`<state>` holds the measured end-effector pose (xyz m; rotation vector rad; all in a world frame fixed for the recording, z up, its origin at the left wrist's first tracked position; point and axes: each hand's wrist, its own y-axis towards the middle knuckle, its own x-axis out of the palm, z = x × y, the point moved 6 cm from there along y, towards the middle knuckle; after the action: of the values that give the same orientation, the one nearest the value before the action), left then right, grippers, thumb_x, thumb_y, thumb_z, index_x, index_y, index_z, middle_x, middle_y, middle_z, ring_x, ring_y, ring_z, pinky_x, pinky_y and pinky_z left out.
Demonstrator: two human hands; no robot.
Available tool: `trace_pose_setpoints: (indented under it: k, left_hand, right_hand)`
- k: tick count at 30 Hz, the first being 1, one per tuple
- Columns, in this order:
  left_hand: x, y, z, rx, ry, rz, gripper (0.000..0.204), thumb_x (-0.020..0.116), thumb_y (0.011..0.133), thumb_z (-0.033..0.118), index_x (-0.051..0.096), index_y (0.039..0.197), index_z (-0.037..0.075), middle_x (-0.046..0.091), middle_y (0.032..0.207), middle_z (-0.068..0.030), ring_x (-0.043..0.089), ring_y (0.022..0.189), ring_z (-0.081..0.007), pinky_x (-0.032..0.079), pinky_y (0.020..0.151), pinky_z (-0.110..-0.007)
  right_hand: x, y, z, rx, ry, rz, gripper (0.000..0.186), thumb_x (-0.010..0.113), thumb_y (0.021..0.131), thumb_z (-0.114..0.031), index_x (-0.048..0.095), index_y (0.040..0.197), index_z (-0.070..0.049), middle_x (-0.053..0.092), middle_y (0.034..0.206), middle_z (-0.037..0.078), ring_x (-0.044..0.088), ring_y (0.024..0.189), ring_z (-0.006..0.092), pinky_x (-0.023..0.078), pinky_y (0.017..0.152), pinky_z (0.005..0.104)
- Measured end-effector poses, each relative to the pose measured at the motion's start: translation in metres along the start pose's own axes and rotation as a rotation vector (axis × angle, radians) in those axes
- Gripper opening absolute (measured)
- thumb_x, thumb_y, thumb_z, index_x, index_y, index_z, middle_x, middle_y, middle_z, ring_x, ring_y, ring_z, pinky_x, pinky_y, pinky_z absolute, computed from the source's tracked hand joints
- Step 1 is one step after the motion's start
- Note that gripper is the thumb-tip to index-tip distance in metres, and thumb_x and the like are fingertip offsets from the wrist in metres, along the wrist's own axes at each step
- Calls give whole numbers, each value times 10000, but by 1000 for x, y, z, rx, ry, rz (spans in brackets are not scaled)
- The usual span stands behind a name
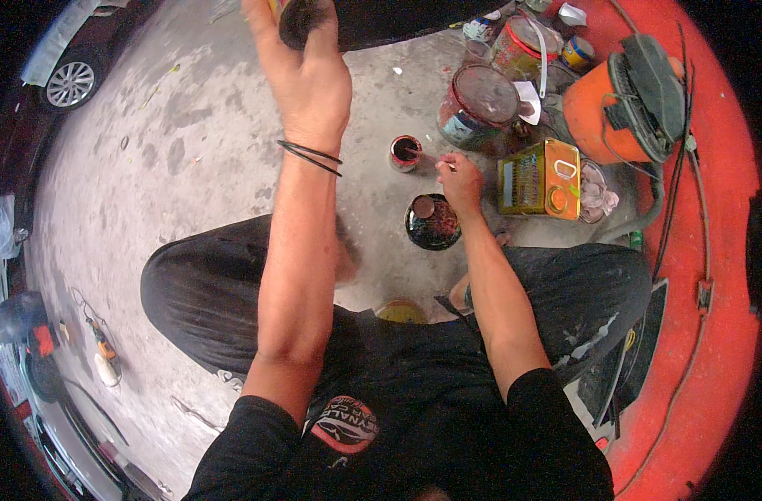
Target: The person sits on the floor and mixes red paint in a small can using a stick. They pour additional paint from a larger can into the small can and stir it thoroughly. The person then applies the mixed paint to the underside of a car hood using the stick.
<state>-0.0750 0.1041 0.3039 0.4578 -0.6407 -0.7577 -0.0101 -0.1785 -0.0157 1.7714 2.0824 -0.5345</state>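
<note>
My left hand [310, 79] is raised at the top of the view. Its fingers are closed around a round, dark-ended can-like thing [304, 23] with a yellowish side, partly cut off by the picture's edge. Lower and to the right, my right hand [460, 185] pinches a thin stick [429, 158]. The stick's far end reaches into a small open jar [405, 154] of dark red paint on the floor. Just below that hand stands a dark, glossy, paint-streaked container [431, 232] with a round brown lid [435, 209].
Right of my hand stand a yellow rectangular tin [538, 179], a red-stained paint bucket [481, 104], another bucket [523, 46] and an orange shop vacuum [602, 108]. Cables run over a red surface [715, 209]. A car wheel [70, 84] is far left; a power tool [104, 351] lies lower left.
</note>
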Motion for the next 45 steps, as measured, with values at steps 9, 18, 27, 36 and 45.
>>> trace_pose_setpoints:
  k: [9, 18, 27, 36, 45]
  left_hand:
    - [18, 10, 12, -64, -171, 48, 553, 664, 1027, 3, 501, 1545, 104, 616, 1467, -120, 648, 1301, -307, 605, 1028, -475]
    - [34, 6, 33, -54, -142, -60, 888, 663, 1034, -24, 209, 1734, 280, 545, 1550, -101, 617, 1362, -288, 604, 1076, -515]
    - [32, 9, 59, 86, -189, -4, 543, 682, 1016, -25, 512, 1513, 112, 623, 1473, -160, 665, 1307, -365, 634, 1028, -563]
    - [35, 10, 75, 40, -149, -65, 917, 634, 1023, -75, 137, 1761, 147, 478, 1590, -42, 579, 1126, -89, 533, 805, -199]
    - [38, 11, 77, 49, -188, -92, 931, 629, 1034, -56, 97, 1764, 169, 506, 1550, -46, 601, 1019, -93, 534, 777, -217]
  right_hand:
    - [-32, -20, -22, 0, -201, 60, 212, 761, 921, -243, 798, 1079, -107, 815, 1046, 138, 781, 980, 358, 603, 888, 466]
    - [-28, -21, -34, -36, -128, 105, 202, 748, 932, -246, 789, 1082, -117, 808, 1007, 149, 770, 964, 390, 599, 849, 500]
    - [-14, -23, -51, -56, -130, 109, 209, 720, 955, -260, 784, 1089, -113, 806, 993, 171, 771, 944, 403, 597, 855, 517]
    - [-9, -14, -36, -29, -86, 49, 255, 722, 976, -270, 776, 1143, -86, 809, 1059, 173, 775, 995, 386, 594, 891, 491]
    - [-7, -12, -30, 19, -104, 40, 233, 724, 987, -271, 772, 1144, -105, 804, 1044, 181, 770, 992, 401, 591, 875, 500]
